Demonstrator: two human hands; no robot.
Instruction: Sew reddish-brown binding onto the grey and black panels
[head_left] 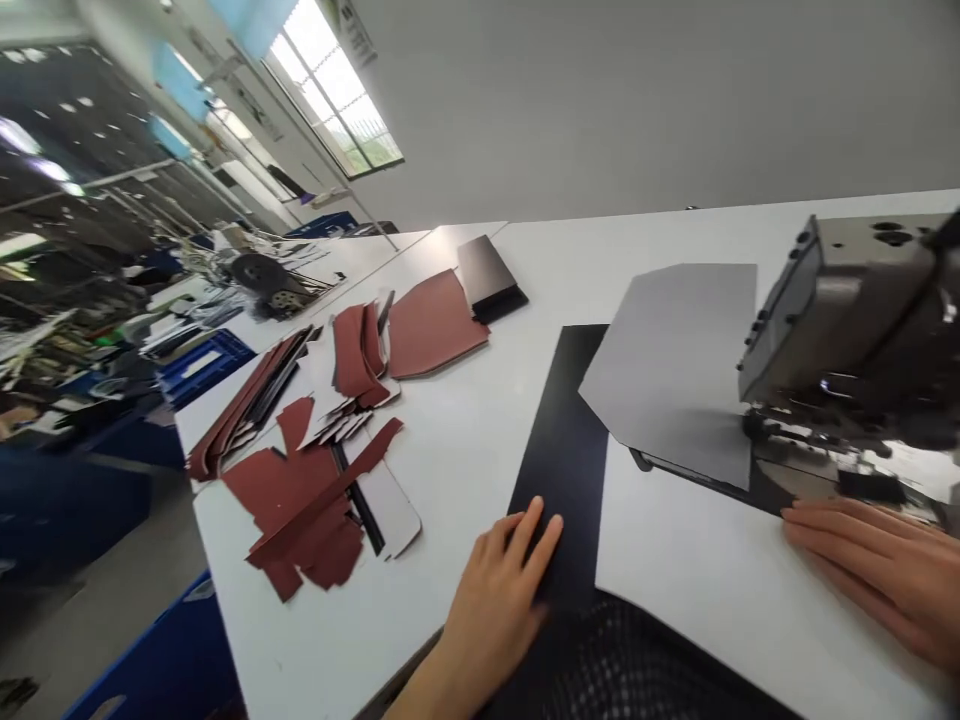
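Left hand down at lower centre of frame — open, fingers spread, fingertips resting on black strip. Strip runs up toward middle of frame across white worktop, upper right edge overlapped by grey sheet. Sheet lies right of centre, reaching machine head at right. Right hand, lower right: flat, fingers straight and together, tips beside dark material near machine — actual contact hard to judge. Red pieces heaped loosely, left of centre.
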